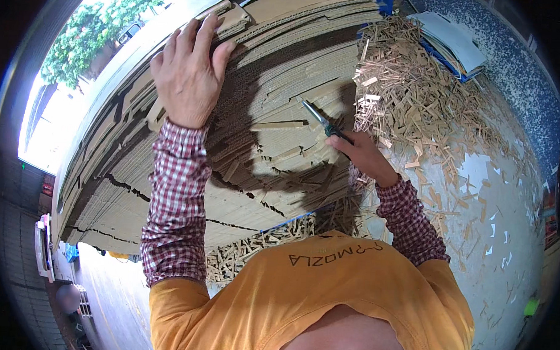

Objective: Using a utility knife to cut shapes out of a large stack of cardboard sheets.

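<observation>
My left hand (189,79) lies on the upper edge of a tall stack of corrugated cardboard sheets (296,67), its fingers stretched out and the thumb apart. My right hand (368,158) is wrapped round the dark handle of a hand tool with a long silver metal end (315,112). The tool points up and left in front of the stack's layered face; its exact kind is hard to make out. A loose cardboard strip (278,125) juts from that face beside the tool. Ragged dark gaps run across the lower layers.
A big heap of cardboard scraps (412,87) lies right of the stack, with scraps strewn over the pale floor (475,243). More scraps (243,251) lie below the stack near my body. Light blue sheets (451,42) rest by the speckled blue wall (512,53).
</observation>
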The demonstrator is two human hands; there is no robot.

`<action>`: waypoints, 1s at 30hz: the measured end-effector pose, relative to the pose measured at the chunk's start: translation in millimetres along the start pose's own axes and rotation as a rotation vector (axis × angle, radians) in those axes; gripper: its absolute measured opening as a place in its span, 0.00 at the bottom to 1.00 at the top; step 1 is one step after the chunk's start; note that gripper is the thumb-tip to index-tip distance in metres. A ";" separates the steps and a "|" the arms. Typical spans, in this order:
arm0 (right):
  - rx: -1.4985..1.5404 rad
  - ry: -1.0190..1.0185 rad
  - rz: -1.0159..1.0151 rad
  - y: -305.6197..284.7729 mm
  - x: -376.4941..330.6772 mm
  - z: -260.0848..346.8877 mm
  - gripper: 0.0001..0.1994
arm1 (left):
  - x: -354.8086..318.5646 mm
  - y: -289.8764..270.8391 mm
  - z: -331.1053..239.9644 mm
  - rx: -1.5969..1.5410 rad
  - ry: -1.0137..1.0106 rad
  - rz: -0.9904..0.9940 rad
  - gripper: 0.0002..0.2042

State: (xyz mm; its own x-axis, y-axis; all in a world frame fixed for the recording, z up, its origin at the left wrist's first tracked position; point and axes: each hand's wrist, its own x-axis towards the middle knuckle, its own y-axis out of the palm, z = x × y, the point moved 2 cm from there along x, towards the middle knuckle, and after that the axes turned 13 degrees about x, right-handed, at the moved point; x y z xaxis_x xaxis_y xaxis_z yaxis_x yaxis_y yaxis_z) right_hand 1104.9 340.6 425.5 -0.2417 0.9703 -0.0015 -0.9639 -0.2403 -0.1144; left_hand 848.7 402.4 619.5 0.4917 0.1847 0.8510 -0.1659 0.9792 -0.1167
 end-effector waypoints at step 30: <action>-0.027 -0.002 0.003 -1.7 -47.8 -32.5 0.22 | 61.0 -10.8 13.4 -0.493 -0.187 0.558 0.18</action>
State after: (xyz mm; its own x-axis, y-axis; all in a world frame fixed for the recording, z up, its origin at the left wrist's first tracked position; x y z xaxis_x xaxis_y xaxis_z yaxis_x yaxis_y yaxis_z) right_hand 1121.7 295.4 393.5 -0.2448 0.9696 0.0000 -0.9599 -0.2423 -0.1409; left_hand 869.0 402.0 679.5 0.2867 0.6882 0.6665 0.0749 0.6775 -0.7317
